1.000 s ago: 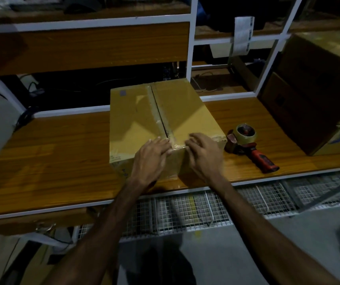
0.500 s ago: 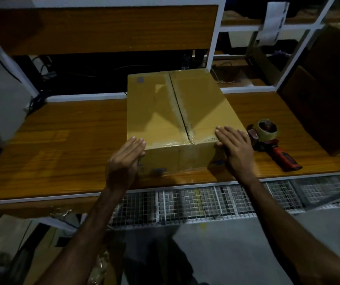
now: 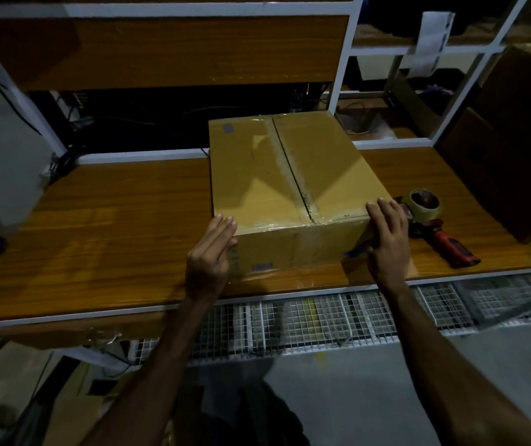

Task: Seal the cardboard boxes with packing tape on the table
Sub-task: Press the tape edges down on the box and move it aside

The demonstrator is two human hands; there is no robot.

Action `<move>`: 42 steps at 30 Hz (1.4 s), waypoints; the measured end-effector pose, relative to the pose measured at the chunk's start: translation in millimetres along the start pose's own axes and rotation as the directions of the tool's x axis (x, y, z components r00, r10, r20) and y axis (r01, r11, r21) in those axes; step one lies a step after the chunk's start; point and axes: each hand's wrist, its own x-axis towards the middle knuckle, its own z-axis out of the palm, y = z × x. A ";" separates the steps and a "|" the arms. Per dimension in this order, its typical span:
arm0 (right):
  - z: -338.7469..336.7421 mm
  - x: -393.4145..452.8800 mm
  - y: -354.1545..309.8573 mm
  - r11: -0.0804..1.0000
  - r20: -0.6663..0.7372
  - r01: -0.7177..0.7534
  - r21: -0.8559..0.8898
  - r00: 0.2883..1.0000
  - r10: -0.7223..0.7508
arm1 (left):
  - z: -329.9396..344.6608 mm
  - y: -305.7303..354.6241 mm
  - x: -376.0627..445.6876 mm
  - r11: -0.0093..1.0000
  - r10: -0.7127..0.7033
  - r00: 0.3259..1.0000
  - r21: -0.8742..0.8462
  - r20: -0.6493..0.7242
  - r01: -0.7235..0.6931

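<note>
A closed cardboard box [image 3: 257,175] sits on the wooden table [image 3: 113,226], with clear tape along its centre seam and over the near edge. My left hand [image 3: 211,255] lies flat against the box's near left corner, fingers together. My right hand [image 3: 388,239] presses on the near right corner, fingers over the top edge. A tape dispenser [image 3: 431,220] with a red handle lies on the table just right of the box, held by neither hand.
A large dark cardboard box [image 3: 508,149] stands at the right end of the table. White shelf posts [image 3: 341,75] and a wooden back panel rise behind the box. A wire mesh shelf [image 3: 322,317] runs below the table's front edge.
Both hands moved apart from the taped seam at the box's near edge out to its near left and right corners. The view shifted slightly.
</note>
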 end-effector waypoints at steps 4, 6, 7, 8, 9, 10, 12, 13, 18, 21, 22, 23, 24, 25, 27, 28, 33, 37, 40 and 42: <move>-8.8 -8.9 -13.9 0.997 -0.023 -0.082 0.003 0.996 0.082 | 2.1 2.7 -1.2 1.000 -0.011 1.000 -0.022 0.003 0.011; 0.1 -15.5 -40.9 0.994 -0.022 -0.023 -0.105 1.000 0.021 | 3.9 9.8 -2.1 0.997 -0.064 0.998 -0.033 -0.013 0.063; 8.2 -20.2 -57.9 0.988 0.009 0.060 -0.142 0.998 -0.059 | 4.2 13.8 -2.7 0.995 -0.091 0.996 -0.040 -0.023 0.090; 17.7 -24.8 -73.3 0.977 0.054 0.154 -0.147 0.988 -0.148 | 4.4 16.6 -3.3 0.993 -0.111 0.993 -0.050 -0.031 0.110; 25.2 -27.1 -83.8 0.961 0.092 0.239 -0.137 0.969 -0.228 | 4.2 17.8 -3.8 0.991 -0.121 0.992 -0.060 -0.034 0.119; 30.0 -26.6 -89.0 0.946 0.113 0.296 -0.133 0.953 -0.282 | 3.7 16.8 -3.7 0.991 -0.119 0.993 -0.063 -0.029 0.117; 29.5 -17.7 -84.4 0.930 0.129 0.335 -0.154 0.940 -0.317 | 1.8 11.7 -3.9 0.995 -0.089 0.996 -0.045 -0.005 0.089; 25.0 -10.7 -79.3 0.928 0.139 0.342 -0.149 0.936 -0.323 | 1.0 8.9 -4.4 0.996 -0.077 0.997 -0.033 0.010 0.077; 6.7 10.7 -71.7 0.920 0.301 0.360 -0.152 0.904 -0.304 | 1.4 8.7 -5.3 0.993 -0.117 0.993 -0.021 0.027 0.118; 0.5 10.1 -74.0 0.924 0.386 0.357 -0.134 0.878 -0.284 | 1.1 16.6 -5.4 0.986 -0.162 0.986 0.031 0.023 0.162; -2.7 10.3 -75.0 0.927 0.400 0.353 -0.124 0.873 -0.279 | 1.3 21.6 -4.8 0.980 -0.193 0.981 0.063 0.021 0.191; -6.2 11.1 -76.3 0.931 0.398 0.350 -0.104 0.872 -0.283 | 1.9 28.7 -3.7 0.969 -0.224 0.974 0.111 0.015 0.221; -9.4 12.5 -77.8 0.934 0.382 0.348 -0.078 0.876 -0.295 | 3.0 37.3 -1.1 0.953 -0.252 0.968 0.174 0.006 0.247; -12.9 14.1 -79.8 0.935 0.353 0.350 -0.046 0.882 -0.313 | 4.9 48.2 2.3 0.933 -0.277 0.961 0.242 0.005 0.267; -18.4 17.2 -82.0 0.939 0.315 0.344 0.022 0.889 -0.333 | 13.9 76.4 14.1 0.898 -0.285 0.957 0.365 0.061 0.244; -20.9 18.8 -82.5 0.940 0.320 0.338 0.046 0.886 -0.335 | 21.7 92.1 21.8 0.896 -0.271 0.954 0.396 0.130 0.201; -23.5 28.8 -78.1 0.923 0.342 0.363 0.125 0.858 -0.383 | 70.6 144.3 71.4 0.927 -0.251 0.845 0.367 0.471 0.071; -27.7 40.4 -75.9 0.921 0.368 0.350 0.174 0.844 -0.390 | 85.4 133.9 109.9 0.912 -0.297 0.748 0.410 0.593 0.037; -30.8 58.6 -81.2 0.927 0.423 0.325 0.187 0.825 -0.374 | 98.6 103.1 138.7 0.890 -0.289 0.686 0.452 0.667 -0.064; -27.1 70.2 -82.7 0.927 0.452 0.311 0.212 0.809 -0.375 | 112.9 75.3 162.2 0.857 -0.280 0.658 0.491 0.699 -0.158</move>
